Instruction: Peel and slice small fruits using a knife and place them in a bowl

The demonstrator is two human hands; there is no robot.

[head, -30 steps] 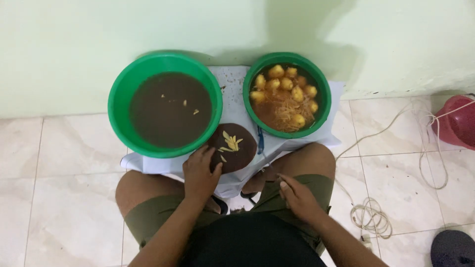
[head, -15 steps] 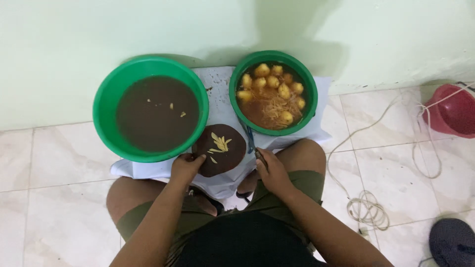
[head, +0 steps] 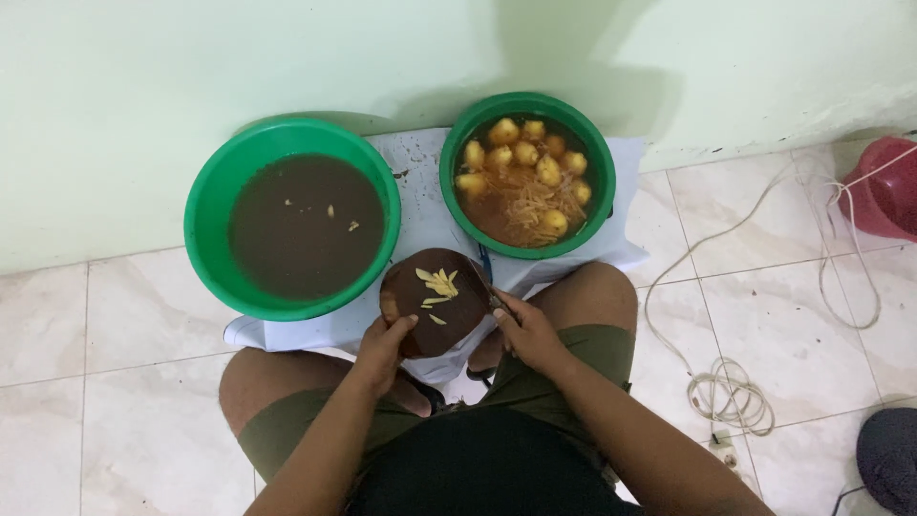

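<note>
1. Pale marble-patterned floor tiles (head: 115,325) meet a light green wall; a person sits cross-legged on them.
2. Between the knees sits a round dark-brown board (head: 437,301) scattered with thin yellow slivers (head: 438,283).
3. Left hand (head: 385,350) curls around the board's near-left edge; right hand (head: 525,330) closes loosely against its right edge.
4. Beyond, on white cloth (head: 420,205), stand a green plastic basin of dark liquid (head: 292,218) and a smaller green bowl of yellow peeled pieces (head: 527,174).
</note>
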